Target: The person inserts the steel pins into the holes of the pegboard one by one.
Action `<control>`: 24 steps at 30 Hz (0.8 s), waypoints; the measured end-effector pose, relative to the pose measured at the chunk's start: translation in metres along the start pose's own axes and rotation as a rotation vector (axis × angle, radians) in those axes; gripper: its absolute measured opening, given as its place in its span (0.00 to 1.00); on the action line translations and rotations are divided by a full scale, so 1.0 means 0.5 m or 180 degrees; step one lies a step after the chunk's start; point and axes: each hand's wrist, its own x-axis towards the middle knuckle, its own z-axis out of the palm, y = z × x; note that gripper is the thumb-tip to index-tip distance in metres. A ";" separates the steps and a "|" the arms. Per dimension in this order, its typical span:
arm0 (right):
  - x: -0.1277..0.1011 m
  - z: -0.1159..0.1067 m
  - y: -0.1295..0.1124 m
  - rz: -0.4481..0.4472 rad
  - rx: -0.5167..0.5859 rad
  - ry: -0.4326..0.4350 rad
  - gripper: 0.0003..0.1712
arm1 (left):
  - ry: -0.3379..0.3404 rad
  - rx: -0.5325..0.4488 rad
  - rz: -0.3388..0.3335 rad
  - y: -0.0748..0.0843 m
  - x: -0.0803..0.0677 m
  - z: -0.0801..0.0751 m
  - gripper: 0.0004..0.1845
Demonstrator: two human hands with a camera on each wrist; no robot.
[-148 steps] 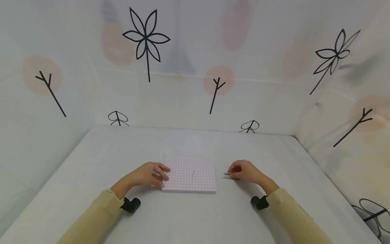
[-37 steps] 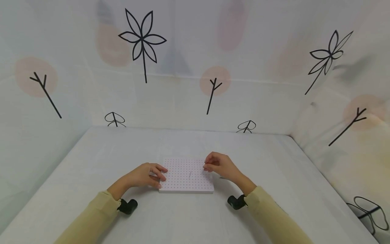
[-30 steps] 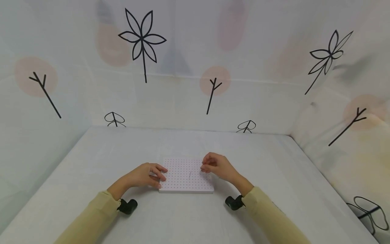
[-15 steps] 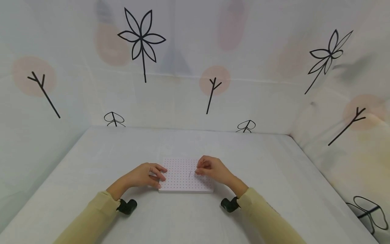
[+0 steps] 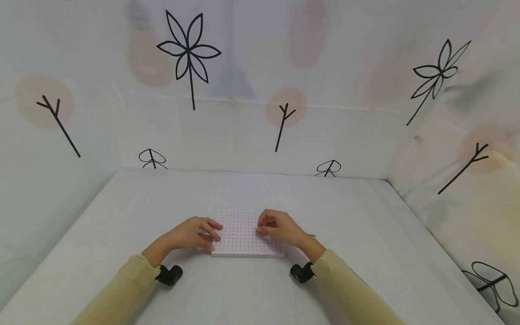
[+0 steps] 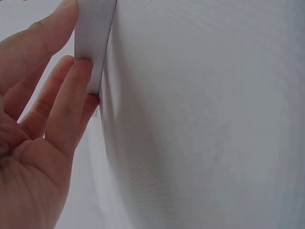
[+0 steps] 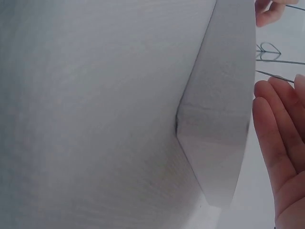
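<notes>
**Two hands at a dotted pegboard, a thin pin between them**

On the left, the person's left hand rests at the left edge of a white pegboard that lies flat on the white table. The fingers are gently bent, and their tips press against the board's side and upper rim; the left wrist view shows fingers laid along the board's pale edge, touching it rather than wrapped round it. The hand holds nothing else. A yellowish sleeve covers the forearm, with a small black camera strapped at the wrist.

The pegboard sits in the middle of the table near the person, its top covered with a regular grid of small dots. A thin, dark pin stands close to upright near the board's centre.

To the right of the pin, the right hand lies over the board's right half. Its fingers are curled in, and the fingertips come together right at the pin; whether they actually pinch it is too small to tell from the head view. The right wrist view shows only the board's thick corner and some straightish fingers beside it, with thin wires past them. Behind this hand, a slim metal tool lies on the table, just beside the board.
</notes>
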 end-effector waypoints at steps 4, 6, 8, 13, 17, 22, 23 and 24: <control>0.001 0.000 -0.006 0.0036 -0.0092 0.0041 0.06 | 0.0005 0.0029 -0.0007 0.002 0.000 0.000 0.10; 0.002 0.001 -0.007 0.0070 -0.0142 0.0067 0.06 | 0.0012 0.0049 -0.0010 0.001 0.000 0.000 0.09; 0.002 0.002 -0.008 0.0102 -0.0167 0.0084 0.06 | 0.0014 0.0051 -0.0019 0.000 0.000 0.001 0.09; 0.005 0.004 -0.010 0.0102 -0.0257 0.0106 0.06 | 0.0006 0.0010 -0.0019 -0.002 0.001 0.000 0.10; 0.004 0.004 -0.012 0.0011 -0.0399 0.0051 0.06 | 0.0001 -0.0002 -0.0005 -0.002 0.001 -0.001 0.10; 0.004 0.004 -0.014 -0.0045 -0.0499 -0.0011 0.06 | 0.0002 -0.0016 0.0017 0.000 -0.001 -0.001 0.10; 0.004 0.004 -0.014 -0.0048 -0.0507 -0.0014 0.06 | 0.0002 -0.0021 0.0018 0.001 -0.002 -0.001 0.10; 0.004 0.004 -0.014 -0.0040 -0.0520 -0.0019 0.06 | 0.0001 -0.0024 0.0017 0.001 -0.002 -0.001 0.10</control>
